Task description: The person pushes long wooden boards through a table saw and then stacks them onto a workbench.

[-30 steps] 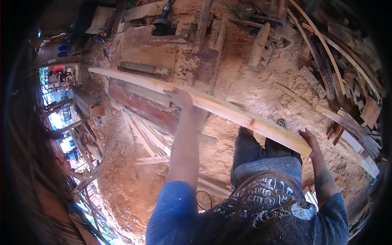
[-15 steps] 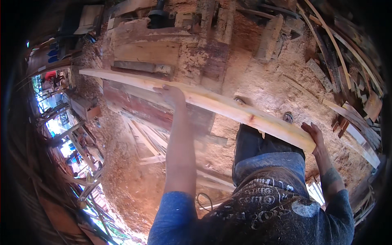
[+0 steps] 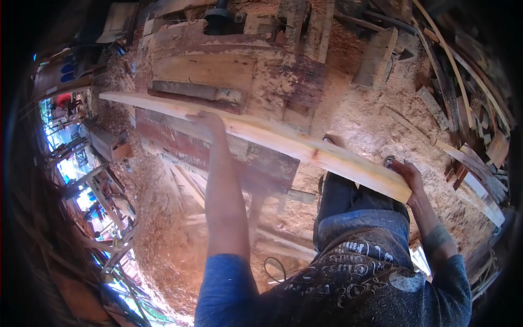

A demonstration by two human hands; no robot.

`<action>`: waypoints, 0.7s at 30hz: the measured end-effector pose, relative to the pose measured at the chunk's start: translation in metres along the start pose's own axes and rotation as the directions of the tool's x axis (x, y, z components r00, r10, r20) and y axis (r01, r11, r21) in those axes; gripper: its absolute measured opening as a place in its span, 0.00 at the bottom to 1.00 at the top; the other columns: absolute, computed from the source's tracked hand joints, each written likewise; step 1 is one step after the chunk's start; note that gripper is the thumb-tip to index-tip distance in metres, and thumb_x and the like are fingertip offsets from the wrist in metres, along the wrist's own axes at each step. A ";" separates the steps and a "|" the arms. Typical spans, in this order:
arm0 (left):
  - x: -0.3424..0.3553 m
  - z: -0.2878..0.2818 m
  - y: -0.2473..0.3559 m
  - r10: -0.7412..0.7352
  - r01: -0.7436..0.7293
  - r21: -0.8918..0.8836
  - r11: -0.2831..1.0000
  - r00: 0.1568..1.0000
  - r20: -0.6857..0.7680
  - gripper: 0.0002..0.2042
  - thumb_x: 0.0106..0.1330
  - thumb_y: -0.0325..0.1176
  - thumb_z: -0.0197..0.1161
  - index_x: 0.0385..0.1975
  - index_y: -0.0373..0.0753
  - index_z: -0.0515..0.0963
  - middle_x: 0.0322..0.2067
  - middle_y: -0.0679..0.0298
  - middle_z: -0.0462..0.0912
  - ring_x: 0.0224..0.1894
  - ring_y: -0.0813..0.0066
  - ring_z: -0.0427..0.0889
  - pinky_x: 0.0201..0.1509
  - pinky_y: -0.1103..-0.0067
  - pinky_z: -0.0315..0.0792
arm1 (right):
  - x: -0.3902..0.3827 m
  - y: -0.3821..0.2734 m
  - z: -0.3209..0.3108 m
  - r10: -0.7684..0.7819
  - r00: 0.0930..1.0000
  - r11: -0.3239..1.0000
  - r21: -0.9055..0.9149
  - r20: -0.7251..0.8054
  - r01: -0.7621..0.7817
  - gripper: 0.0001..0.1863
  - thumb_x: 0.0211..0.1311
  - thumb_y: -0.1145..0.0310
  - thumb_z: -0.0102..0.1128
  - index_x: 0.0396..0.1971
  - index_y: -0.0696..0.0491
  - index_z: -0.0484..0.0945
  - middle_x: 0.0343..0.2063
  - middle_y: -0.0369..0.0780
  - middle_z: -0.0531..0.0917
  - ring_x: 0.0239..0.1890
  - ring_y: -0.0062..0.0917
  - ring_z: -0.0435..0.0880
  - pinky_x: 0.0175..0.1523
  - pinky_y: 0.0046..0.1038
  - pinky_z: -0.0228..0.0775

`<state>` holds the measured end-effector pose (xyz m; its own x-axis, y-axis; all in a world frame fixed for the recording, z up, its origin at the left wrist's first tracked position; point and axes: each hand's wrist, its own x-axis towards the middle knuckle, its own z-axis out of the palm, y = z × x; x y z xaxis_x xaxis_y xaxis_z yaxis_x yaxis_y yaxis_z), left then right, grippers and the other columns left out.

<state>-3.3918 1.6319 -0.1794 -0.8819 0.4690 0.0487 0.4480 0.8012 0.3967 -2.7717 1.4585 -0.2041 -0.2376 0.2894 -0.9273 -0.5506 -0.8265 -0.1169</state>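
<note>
A long pale wooden plank (image 3: 283, 143) runs from upper left to lower right across the view. My left hand (image 3: 206, 121) grips it near its middle, arm stretched out. My right hand (image 3: 407, 174) holds the plank's near right end. The plank hangs above a worn wooden workbench (image 3: 218, 71) with flaking red paint and sawdust on it. My legs in jeans and dark shirt fill the lower right.
Sawdust covers the ground (image 3: 370, 125). Wooden slats and offcuts (image 3: 468, 109) pile up at the right. Loose boards (image 3: 185, 191) lie under the bench at the left. A dark machine part (image 3: 218, 16) stands at the bench's far end.
The plank has shifted up and to the left in the view, over the bench, with both hands still on it. My view has moved closer to the bench.
</note>
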 end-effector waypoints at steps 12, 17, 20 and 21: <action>0.180 0.050 -0.101 0.163 -0.143 0.151 0.978 0.978 -0.130 0.23 0.72 0.37 0.46 0.60 0.25 0.65 0.58 0.33 0.70 0.58 0.42 0.75 0.58 0.58 0.72 | 0.026 0.020 0.131 -0.001 0.992 1.000 -0.022 -0.125 -0.002 0.30 0.63 0.51 0.55 0.56 0.59 0.76 0.57 0.45 0.75 0.59 0.34 0.74 0.66 0.37 0.66; 0.231 0.031 -0.104 0.184 -0.171 0.242 0.955 0.983 -0.028 0.25 0.73 0.40 0.44 0.62 0.26 0.59 0.51 0.31 0.76 0.51 0.39 0.80 0.54 0.54 0.74 | 0.052 0.032 0.162 0.012 0.996 1.000 0.024 -0.085 -0.010 0.28 0.63 0.53 0.57 0.55 0.58 0.76 0.57 0.44 0.75 0.58 0.33 0.74 0.65 0.37 0.68; 0.202 0.013 -0.085 0.133 -0.135 0.015 0.991 0.988 0.083 0.29 0.76 0.42 0.42 0.69 0.28 0.51 0.58 0.30 0.69 0.56 0.39 0.76 0.59 0.56 0.72 | 0.056 0.036 0.173 0.035 0.996 0.997 0.074 -0.087 -0.029 0.23 0.62 0.55 0.58 0.51 0.55 0.78 0.54 0.41 0.77 0.55 0.34 0.75 0.62 0.39 0.69; 0.176 0.003 -0.078 0.115 -0.089 -0.211 0.973 0.986 0.117 0.31 0.77 0.44 0.41 0.72 0.29 0.48 0.63 0.31 0.64 0.61 0.40 0.72 0.64 0.58 0.70 | 0.052 0.036 0.178 0.006 0.996 0.998 0.070 -0.086 0.000 0.23 0.62 0.55 0.59 0.50 0.55 0.78 0.53 0.41 0.77 0.54 0.34 0.76 0.62 0.39 0.70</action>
<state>-3.5816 1.6527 -0.2047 -0.8010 0.5985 -0.0133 0.4833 0.6597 0.5755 -2.9466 1.5303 -0.1932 -0.1716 0.2419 -0.9550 -0.6050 -0.7909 -0.0916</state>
